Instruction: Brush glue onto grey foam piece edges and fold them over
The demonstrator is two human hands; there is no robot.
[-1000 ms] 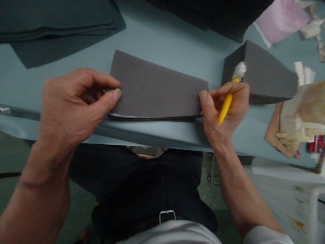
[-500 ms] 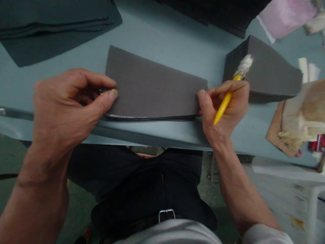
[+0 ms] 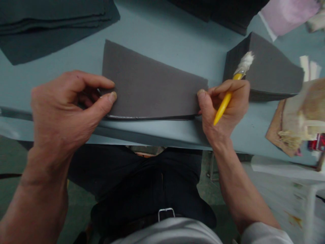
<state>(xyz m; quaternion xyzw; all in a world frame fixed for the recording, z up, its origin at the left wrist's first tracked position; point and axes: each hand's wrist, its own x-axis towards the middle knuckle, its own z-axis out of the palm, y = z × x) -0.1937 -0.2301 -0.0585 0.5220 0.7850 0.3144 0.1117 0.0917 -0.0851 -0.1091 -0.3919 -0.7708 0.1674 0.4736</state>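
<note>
A dark grey sheet piece (image 3: pixel 154 84) with a slanted far edge is held near the table's front edge; its near edge looks dark and shiny. My left hand (image 3: pixel 68 105) pinches its left side between thumb and forefinger, and something small and metallic shows partly behind those fingers. On the right end, the thumb of my right hand (image 3: pixel 225 105) presses the sheet, with the other fingers partly hidden. That same hand also carries a yellow-handled brush (image 3: pixel 224 105), its white bristles pointing up and away.
Right of my right hand stands a stack of similar grey pieces (image 3: pixel 274 67). Dark folded sheets (image 3: pixel 56 40) lie at the back left, more dark material (image 3: pixel 228 17) at the back. A pink sheet (image 3: pixel 289 17) and a stained brown board (image 3: pixel 276 132) are at the right.
The left end of the grey sheet has shifted slightly left and away from me. Both hands keep their grip, and the brush stays in my right hand.
</note>
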